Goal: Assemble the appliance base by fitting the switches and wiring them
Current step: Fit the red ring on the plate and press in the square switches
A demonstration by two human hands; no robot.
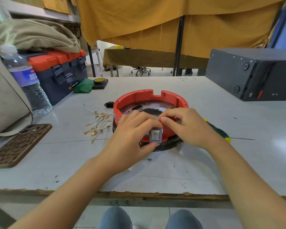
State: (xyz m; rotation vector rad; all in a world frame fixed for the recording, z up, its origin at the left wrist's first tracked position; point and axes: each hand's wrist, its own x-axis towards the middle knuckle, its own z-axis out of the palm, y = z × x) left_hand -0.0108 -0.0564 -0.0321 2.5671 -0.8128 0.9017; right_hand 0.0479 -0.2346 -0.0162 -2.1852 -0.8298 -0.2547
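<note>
Presently:
- The red appliance base point(149, 100) is sitting mid-table point(205, 123) on a black ring
- The left hand point(132, 131) is gripping the base's near wall beside the grey rocker switch point(155, 136)
- The right hand point(186, 124) is pinching the rim just above that switch
- Loose white wires point(98, 123) are lying left of the base

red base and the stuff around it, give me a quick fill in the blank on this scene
1. The rocker switch sits in the wall of the ____ base.
2. The loose wires lie to the ____ of the base.
3. The toolbox has an ____ lid.

Missing words: red; left; orange
</note>
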